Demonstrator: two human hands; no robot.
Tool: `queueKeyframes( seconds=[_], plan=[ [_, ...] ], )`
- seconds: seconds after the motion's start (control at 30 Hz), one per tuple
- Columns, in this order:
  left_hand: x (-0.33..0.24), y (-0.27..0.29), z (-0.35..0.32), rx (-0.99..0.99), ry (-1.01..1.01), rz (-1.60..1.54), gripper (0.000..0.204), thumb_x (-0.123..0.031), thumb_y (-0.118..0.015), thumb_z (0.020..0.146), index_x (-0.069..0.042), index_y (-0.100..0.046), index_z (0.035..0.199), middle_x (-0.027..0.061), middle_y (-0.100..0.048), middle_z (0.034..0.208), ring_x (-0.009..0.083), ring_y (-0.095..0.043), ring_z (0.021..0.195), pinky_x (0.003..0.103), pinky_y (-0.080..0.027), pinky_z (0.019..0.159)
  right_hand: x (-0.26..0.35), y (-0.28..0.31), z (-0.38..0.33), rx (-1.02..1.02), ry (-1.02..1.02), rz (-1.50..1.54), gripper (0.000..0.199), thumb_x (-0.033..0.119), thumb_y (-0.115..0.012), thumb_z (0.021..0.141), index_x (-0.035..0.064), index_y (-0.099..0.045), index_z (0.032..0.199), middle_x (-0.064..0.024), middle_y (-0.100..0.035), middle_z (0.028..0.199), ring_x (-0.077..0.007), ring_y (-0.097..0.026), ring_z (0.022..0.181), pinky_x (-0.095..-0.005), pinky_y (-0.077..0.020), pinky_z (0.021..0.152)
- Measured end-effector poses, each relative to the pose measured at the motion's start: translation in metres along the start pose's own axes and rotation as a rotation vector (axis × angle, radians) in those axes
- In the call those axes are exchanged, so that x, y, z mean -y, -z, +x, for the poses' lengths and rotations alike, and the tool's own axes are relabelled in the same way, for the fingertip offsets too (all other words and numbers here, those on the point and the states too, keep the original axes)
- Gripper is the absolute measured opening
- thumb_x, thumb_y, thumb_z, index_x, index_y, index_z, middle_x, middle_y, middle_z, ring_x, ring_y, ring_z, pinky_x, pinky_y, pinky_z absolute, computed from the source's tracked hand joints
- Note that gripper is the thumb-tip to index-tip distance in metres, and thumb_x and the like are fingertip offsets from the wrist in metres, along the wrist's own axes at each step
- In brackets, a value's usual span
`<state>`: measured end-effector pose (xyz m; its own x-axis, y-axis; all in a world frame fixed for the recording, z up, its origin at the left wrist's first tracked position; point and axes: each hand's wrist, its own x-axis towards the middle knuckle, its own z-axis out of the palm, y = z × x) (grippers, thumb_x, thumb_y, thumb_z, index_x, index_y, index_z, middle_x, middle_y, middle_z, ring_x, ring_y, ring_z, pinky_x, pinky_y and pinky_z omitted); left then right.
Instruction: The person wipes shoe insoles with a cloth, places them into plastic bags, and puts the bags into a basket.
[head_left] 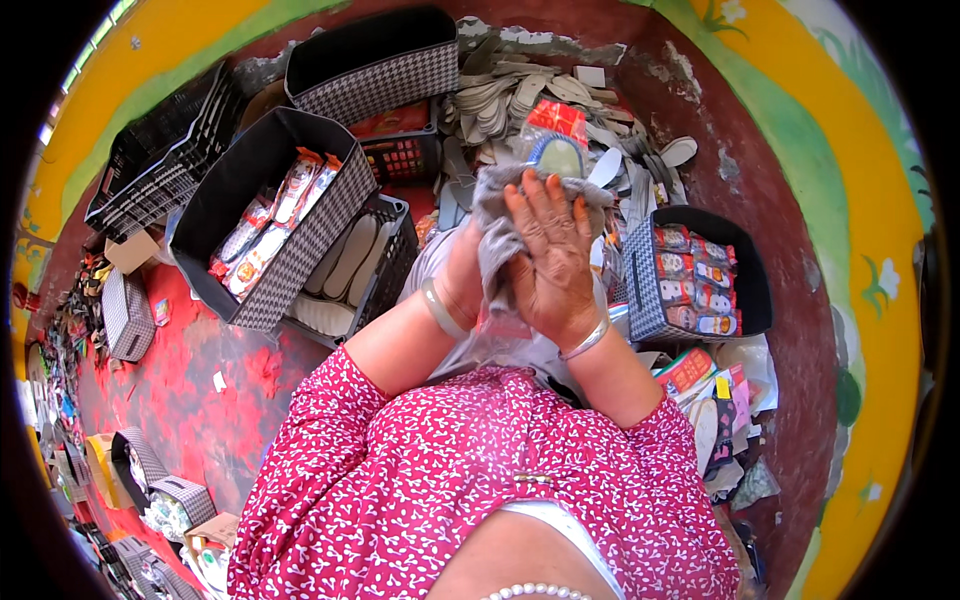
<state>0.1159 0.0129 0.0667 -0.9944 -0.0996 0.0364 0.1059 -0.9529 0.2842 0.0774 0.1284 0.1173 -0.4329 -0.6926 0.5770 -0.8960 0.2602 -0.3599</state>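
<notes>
A crumpled grey cloth is sandwiched between my two hands in front of my chest. My left hand supports it from the left, its fingers hidden behind the folds. Across the cloth lies my right hand, back toward me, fingers stretched out and pointing away. Just beyond those fingertips shows a pale green rounded piece with a blue rim; I cannot tell whether it touches the cloth. A red printed packet sits behind it. Light fabric on my lap lies under my forearms.
Many loose grey insoles are heaped ahead against the wall. At left, a houndstooth fabric bin with packaged goods stands by a black crate of pale insoles. Another bin of packets stands at right. A red-stained floor spreads left.
</notes>
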Motion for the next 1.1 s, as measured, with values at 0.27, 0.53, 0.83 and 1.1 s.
queueKeyframes(
  seconds=[0.27, 0.53, 0.83, 1.1],
  plan=[
    [0.001, -0.023, -0.013, 0.184, -0.120, 0.532, 0.061, -0.043, -0.043, 0.095, -0.003, -0.031, 0.140, 0.0074, -0.041, 0.136, 0.0177, -0.041, 0.124, 0.031, -0.030, 0.105, -0.017, 0.016, 0.017, -0.112, -0.001, -0.126, 0.052, 0.022, -0.053, 0.083, 0.0102, -0.047, 0.133, -0.0136, -0.038, 0.142, -0.0311, -0.031, 0.133, -0.0501, -0.0164, 0.107],
    [-0.025, -0.031, -0.022, 0.293, 0.196, 0.554, 0.074, -0.017, -0.064, 0.084, -0.002, -0.022, 0.143, 0.0058, -0.040, 0.135, 0.0155, -0.037, 0.125, 0.031, -0.029, 0.105, -0.036, 0.023, 0.029, -0.273, -0.010, 0.167, 0.044, 0.020, -0.053, 0.088, 0.0083, -0.049, 0.130, -0.0162, -0.041, 0.139, -0.0329, -0.039, 0.128, -0.0397, -0.0296, 0.105],
    [-0.033, -0.026, -0.027, 0.241, 0.290, 0.573, 0.060, -0.011, -0.057, 0.087, 0.001, -0.030, 0.139, 0.0082, -0.047, 0.131, 0.0166, -0.045, 0.119, 0.031, -0.034, 0.102, -0.079, 0.030, 0.009, -0.246, -0.574, 1.797, 0.049, 0.036, -0.043, 0.096, 0.0076, -0.037, 0.135, -0.0093, -0.049, 0.131, -0.0223, -0.048, 0.119, -0.0373, -0.0409, 0.099],
    [-0.041, -0.016, -0.026, 0.143, 0.419, 0.715, 0.051, -0.007, -0.053, 0.091, -0.001, -0.035, 0.138, 0.0067, -0.051, 0.125, 0.0145, -0.048, 0.115, 0.029, -0.037, 0.098, -0.053, 0.034, 0.017, -0.047, -0.668, 1.475, 0.055, 0.001, -0.070, 0.076, 0.0031, -0.049, 0.126, -0.0046, -0.060, 0.110, -0.0123, -0.058, 0.095, -0.0249, -0.0482, 0.082]
  ],
)
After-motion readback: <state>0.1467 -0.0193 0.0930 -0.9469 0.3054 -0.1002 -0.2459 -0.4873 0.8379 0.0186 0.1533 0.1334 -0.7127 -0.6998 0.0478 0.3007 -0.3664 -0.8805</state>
